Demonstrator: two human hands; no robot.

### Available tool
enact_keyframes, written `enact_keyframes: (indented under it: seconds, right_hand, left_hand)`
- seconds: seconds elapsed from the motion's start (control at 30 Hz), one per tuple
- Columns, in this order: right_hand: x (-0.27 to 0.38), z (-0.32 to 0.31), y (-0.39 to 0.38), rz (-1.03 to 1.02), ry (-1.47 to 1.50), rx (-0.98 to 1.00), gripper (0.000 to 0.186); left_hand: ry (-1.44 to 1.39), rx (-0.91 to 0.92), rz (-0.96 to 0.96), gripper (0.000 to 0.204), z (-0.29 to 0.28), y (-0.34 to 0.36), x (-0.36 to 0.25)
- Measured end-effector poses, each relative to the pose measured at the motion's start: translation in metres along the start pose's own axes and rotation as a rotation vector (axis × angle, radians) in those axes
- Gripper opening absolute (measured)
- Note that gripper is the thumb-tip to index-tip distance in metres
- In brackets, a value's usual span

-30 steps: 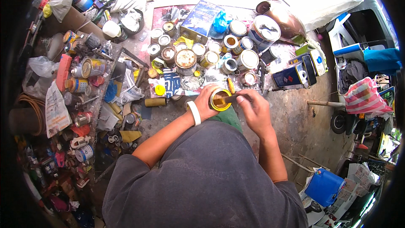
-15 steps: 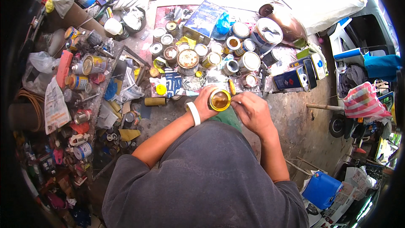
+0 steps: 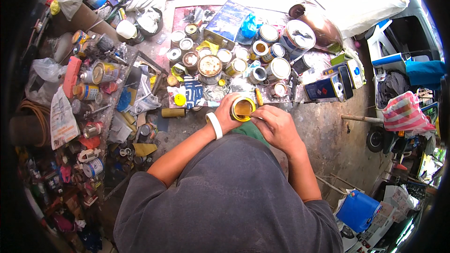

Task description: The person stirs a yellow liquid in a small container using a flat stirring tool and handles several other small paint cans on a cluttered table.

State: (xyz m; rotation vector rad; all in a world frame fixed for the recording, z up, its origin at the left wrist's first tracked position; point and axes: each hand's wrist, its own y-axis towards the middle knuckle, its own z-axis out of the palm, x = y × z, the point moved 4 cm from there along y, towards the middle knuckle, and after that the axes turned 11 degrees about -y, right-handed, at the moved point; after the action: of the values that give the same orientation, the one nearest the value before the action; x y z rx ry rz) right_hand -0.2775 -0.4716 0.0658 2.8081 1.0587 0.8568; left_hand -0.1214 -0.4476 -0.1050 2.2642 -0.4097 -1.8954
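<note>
My left hand (image 3: 227,114) is wrapped round a small open can (image 3: 252,105) with a yellow rim, held above my lap. Amber-brown liquid (image 3: 242,107) shows inside it. My right hand (image 3: 278,125) is closed in a pinch at the can's right rim. A thin dark stick (image 3: 244,116) reaches from these fingers over the liquid; most of it is hidden, and its exact kind does not show. On my left wrist is a white band (image 3: 214,126).
Ahead stands a low paint-stained table crowded with cans, among them a rusty-lidded can (image 3: 209,66), a large rectangular tin (image 3: 227,23) and a white-lidded bucket (image 3: 300,35). Cluttered shelves with cans line the left. A blue container (image 3: 358,211) stands at the lower right.
My right hand has moved slightly left, its fingertips now over the can's rim. The can has tilted a little, and the dark stick now shows inside it.
</note>
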Motion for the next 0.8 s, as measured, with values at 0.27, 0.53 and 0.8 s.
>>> enact_keyframes:
  seconds: [0.27,0.53,0.8]
  right_hand:
    - [0.001,0.001,0.002,-0.004,0.034,0.005,0.013]
    - [-0.001,-0.002,0.002,0.009,-0.025,-0.012,0.014]
    - [0.001,-0.006,0.006,0.006,0.02,-0.049,0.015]
  left_hand:
    - [0.018,-0.003,0.007,0.088,0.0,0.001,0.002]
    - [0.002,-0.014,-0.018,0.089,0.001,0.0,0.002]
    - [-0.011,-0.007,0.011,0.083,0.003,0.0,-0.003]
